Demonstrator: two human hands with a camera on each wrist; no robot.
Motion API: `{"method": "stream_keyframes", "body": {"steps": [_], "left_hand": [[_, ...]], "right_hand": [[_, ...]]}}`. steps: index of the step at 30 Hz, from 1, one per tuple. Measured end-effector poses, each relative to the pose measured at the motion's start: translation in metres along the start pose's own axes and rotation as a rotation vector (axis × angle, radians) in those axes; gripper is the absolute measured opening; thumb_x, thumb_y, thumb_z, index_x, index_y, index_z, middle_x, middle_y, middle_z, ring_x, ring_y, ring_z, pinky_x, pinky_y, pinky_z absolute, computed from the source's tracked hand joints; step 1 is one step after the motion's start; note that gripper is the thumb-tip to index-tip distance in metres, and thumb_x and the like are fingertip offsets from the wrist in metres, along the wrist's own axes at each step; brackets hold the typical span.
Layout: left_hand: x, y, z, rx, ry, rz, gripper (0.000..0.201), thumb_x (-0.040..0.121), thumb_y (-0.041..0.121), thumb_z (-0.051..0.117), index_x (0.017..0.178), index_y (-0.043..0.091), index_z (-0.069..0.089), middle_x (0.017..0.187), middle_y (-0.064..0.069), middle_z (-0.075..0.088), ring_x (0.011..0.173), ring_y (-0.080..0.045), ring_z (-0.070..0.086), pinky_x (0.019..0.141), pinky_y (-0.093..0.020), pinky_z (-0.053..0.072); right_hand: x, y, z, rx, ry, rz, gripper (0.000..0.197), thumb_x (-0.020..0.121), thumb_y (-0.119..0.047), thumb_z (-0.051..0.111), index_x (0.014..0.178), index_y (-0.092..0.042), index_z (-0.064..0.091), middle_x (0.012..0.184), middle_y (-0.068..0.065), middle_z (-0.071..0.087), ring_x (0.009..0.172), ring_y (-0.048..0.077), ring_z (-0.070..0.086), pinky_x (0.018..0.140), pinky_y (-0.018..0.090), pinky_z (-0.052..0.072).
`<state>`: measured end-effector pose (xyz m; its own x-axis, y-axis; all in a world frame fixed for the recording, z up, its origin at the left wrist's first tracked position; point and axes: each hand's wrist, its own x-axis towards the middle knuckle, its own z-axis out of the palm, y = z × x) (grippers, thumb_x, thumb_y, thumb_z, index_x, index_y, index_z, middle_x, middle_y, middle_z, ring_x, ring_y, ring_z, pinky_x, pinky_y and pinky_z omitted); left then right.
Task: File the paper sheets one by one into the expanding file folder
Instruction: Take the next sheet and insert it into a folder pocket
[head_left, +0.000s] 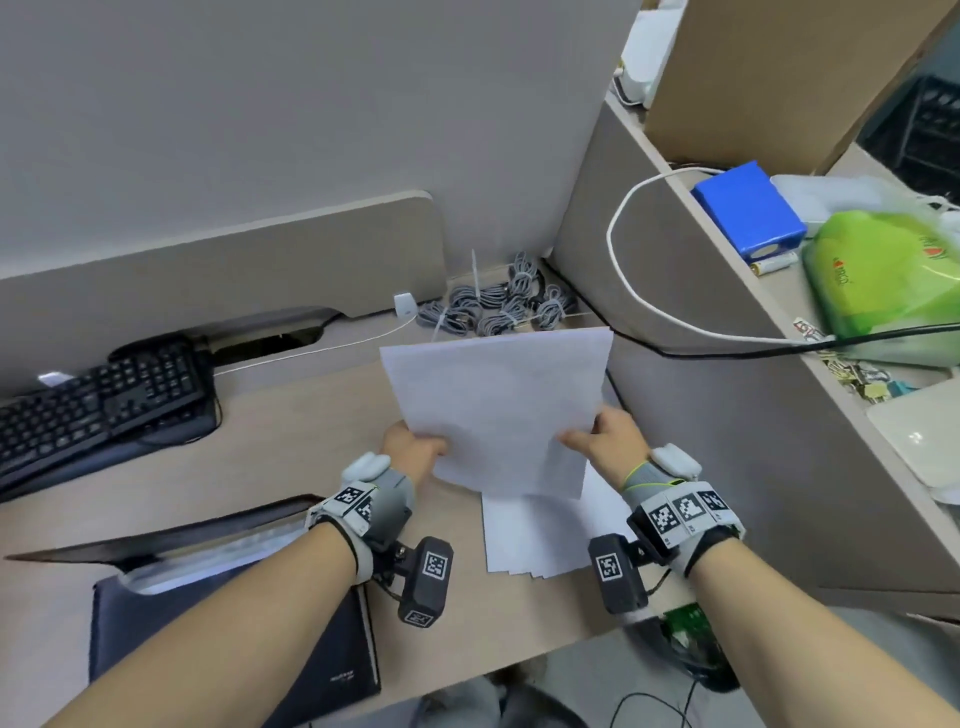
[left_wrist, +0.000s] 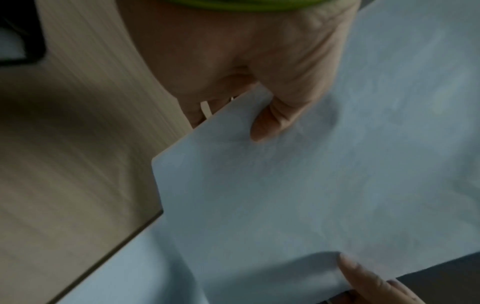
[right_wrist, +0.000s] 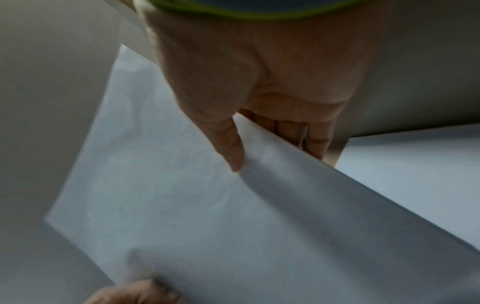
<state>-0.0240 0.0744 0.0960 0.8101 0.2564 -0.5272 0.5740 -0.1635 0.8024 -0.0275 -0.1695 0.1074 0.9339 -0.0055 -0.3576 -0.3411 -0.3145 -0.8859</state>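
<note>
A white paper sheet (head_left: 498, 410) is held up above the desk by both hands. My left hand (head_left: 415, 449) pinches its lower left edge, thumb on top (left_wrist: 270, 121). My right hand (head_left: 602, 434) pinches its right edge, thumb on the face (right_wrist: 233, 152) and fingers behind. Under the sheet a stack of white paper sheets (head_left: 540, 535) lies on the desk. The dark expanding file folder (head_left: 228, 618) lies at the lower left, flap raised, under my left forearm.
A black keyboard (head_left: 98, 400) sits at the left. Bundled grey cables (head_left: 498, 306) lie at the back by the grey partition (head_left: 691, 405). On the right shelf are a blue box (head_left: 748, 213), a green bag (head_left: 888, 275) and white and black cords.
</note>
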Motion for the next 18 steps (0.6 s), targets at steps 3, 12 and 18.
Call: {"method": "stream_keyframes", "body": {"steps": [3,12,18], "left_hand": [[-0.016,-0.003,-0.041,-0.069,0.065,0.004,0.021,0.062,-0.004,0.065,0.083,-0.002,0.067,0.071,-0.009,0.063,0.067,-0.021,0.055,0.062,-0.028,0.043],[-0.055,-0.072,-0.162,-0.129,0.236,-0.078,0.024,0.057,-0.002,0.066,0.080,-0.001,0.063,0.083,-0.017,0.066,0.076,-0.028,0.063,0.071,-0.045,0.057],[-0.045,-0.131,-0.233,0.025,0.277,-0.124,0.008,0.082,-0.007,0.063,0.088,-0.004,0.061,0.081,-0.013,0.065,0.071,-0.025,0.061,0.046,-0.013,0.050]], "right_hand": [[-0.001,-0.026,0.029,-0.023,-0.123,-0.016,0.024,0.078,-0.001,0.070,0.089,-0.022,0.069,0.098,0.005,0.072,0.088,0.021,0.066,0.084,0.038,0.054],[-0.016,-0.076,0.150,-0.393,-0.332,-0.182,0.026,0.080,-0.031,0.067,0.091,-0.007,0.070,0.087,0.016,0.073,0.082,0.032,0.068,0.076,0.043,0.056],[-0.039,-0.091,0.243,-0.593,-0.419,-0.329,0.023,0.091,-0.019,0.057,0.090,0.003,0.062,0.076,0.016,0.067,0.075,0.036,0.063,0.065,0.035,0.045]]}}
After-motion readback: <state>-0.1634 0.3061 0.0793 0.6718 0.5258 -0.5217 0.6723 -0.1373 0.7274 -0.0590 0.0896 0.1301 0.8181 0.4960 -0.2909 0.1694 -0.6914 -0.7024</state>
